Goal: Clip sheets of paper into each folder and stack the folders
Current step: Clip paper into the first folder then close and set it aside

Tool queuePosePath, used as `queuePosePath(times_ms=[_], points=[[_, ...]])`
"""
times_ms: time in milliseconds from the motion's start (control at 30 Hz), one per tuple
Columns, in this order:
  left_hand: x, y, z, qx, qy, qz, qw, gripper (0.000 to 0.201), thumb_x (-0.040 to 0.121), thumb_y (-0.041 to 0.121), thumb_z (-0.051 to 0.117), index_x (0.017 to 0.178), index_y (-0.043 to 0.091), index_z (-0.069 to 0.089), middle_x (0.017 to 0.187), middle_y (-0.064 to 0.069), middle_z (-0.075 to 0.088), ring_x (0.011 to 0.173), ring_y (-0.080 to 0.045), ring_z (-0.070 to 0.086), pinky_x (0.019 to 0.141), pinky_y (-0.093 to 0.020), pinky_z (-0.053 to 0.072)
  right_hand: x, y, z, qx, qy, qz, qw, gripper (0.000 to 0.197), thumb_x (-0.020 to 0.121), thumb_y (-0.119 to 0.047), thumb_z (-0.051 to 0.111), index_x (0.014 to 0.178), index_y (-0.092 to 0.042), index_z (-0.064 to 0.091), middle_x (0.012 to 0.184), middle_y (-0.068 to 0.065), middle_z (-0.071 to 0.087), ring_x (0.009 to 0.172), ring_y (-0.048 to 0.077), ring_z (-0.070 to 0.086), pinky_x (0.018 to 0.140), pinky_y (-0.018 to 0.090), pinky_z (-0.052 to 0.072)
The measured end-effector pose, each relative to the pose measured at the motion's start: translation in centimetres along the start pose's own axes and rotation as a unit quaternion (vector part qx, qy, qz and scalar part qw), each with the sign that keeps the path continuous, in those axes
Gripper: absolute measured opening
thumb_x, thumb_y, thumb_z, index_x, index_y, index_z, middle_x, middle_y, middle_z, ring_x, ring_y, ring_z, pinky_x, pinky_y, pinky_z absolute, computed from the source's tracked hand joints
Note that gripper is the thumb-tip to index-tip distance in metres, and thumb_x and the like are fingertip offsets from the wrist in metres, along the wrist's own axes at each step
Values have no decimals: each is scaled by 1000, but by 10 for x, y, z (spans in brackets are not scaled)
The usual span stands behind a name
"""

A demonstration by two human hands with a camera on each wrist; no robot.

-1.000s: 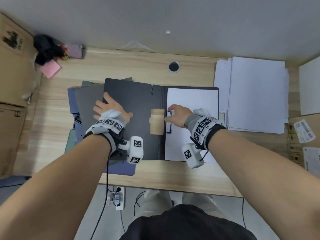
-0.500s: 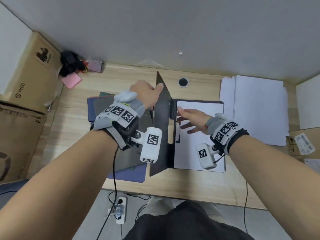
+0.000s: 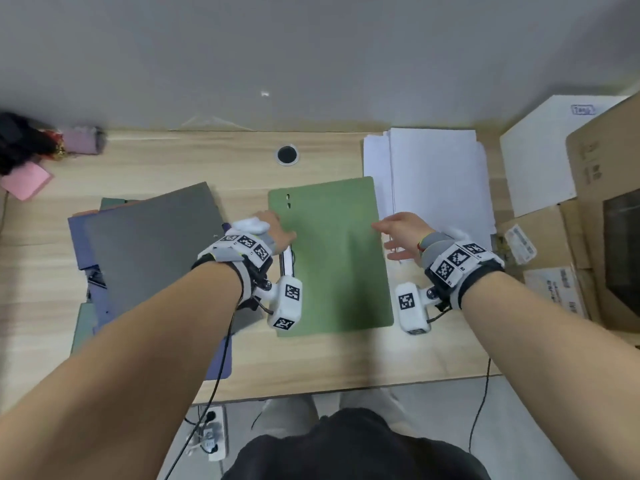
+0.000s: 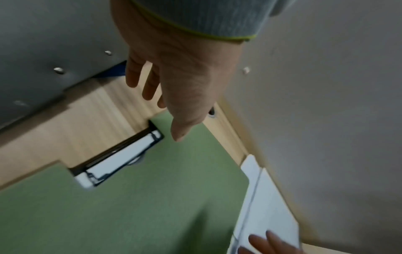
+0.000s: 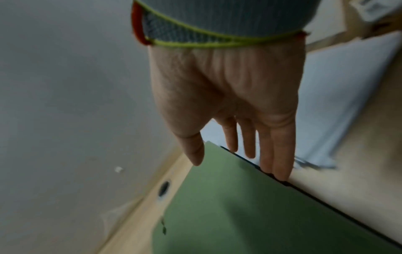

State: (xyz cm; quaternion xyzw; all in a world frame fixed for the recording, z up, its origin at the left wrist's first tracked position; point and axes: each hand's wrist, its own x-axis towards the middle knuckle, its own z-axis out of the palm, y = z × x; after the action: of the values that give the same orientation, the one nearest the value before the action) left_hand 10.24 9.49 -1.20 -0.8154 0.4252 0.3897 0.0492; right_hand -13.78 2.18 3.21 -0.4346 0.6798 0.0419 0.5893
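Observation:
A closed green folder lies flat at the middle of the wooden desk. Its white spine label shows at the left edge. My left hand is at that spine edge with relaxed fingers, thumb over the cover, holding nothing. My right hand is at the folder's right edge. In the right wrist view its straight fingers reach down past the edge and the thumb lies over the green cover. A pile of white paper lies at the back right.
A stack of folders, grey on top of blue, lies at the left. Cardboard boxes crowd the right edge. A pink pad and dark clutter sit at the far left. A cable hole is at the back.
My left hand swung the folder's cover over from the left and it now lies closed, green side up. My right hand came off the clipped sheet and moved to the folder's right edge.

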Motion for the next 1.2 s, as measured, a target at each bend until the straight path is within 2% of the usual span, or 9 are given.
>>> queuePosePath(times_ms=[100,200,333,500,633,767,933,1100,1200], points=[[5,-11,17,-28,-24,-36,999,33,83,36,71,84,15,46,71,1,46,81,-25,52,69,-31,45,23,23,13,-34,0,48,998,44,86,-33,66,121,-10,52,113,8,56,108,27,59,88,42,56],[8,-11,35,-66,-9,-73,995,45,79,33,75,97,14,39,91,-7,52,85,-25,50,78,-34,43,42,32,26,-70,14,47,996,44,83,-33,67,113,-2,55,98,10,57,95,28,61,89,44,56],[8,-11,38,-117,-24,-115,986,46,77,36,75,87,9,39,77,-3,47,75,-21,52,81,-30,46,51,33,29,-127,29,40,991,37,85,-31,67,103,-3,53,75,7,49,74,27,56,89,43,56],[19,-23,42,-164,-37,-144,975,93,35,74,70,102,10,62,97,-2,68,86,-29,67,85,-43,56,56,37,27,-174,19,23,984,38,88,-34,65,110,-4,55,74,3,49,62,20,47,57,28,42],[12,-22,39,-207,-48,-159,964,96,37,79,71,103,13,52,104,-3,63,95,-31,64,91,-45,53,57,39,35,-220,44,-5,974,44,91,-37,59,125,-11,53,126,11,52,113,29,52,96,36,46],[9,-29,37,-298,-9,-177,938,109,32,81,78,115,13,56,109,-5,67,95,-34,67,86,-48,56,58,40,34,-162,34,-48,985,44,92,-29,60,130,-11,48,131,9,56,116,30,56,102,40,45],[-12,-18,-8,-430,91,-83,894,63,78,46,78,130,17,58,122,1,65,106,-21,62,93,-32,47,42,21,28,52,0,-203,978,28,93,-8,58,117,-23,57,119,4,68,109,25,64,100,43,49],[-36,-3,-79,-458,151,50,874,43,76,25,84,114,13,68,104,4,71,95,-13,69,80,-23,51,11,-30,17,152,17,-297,943,24,86,-10,72,107,-19,67,107,-2,72,95,11,70,87,25,55],[-45,-5,-102,-405,172,92,893,49,66,34,89,106,10,72,99,0,75,88,-19,73,76,-29,58,5,-49,13,111,17,-311,944,24,81,-20,78,103,-22,70,100,-9,73,95,10,70,88,28,54]])
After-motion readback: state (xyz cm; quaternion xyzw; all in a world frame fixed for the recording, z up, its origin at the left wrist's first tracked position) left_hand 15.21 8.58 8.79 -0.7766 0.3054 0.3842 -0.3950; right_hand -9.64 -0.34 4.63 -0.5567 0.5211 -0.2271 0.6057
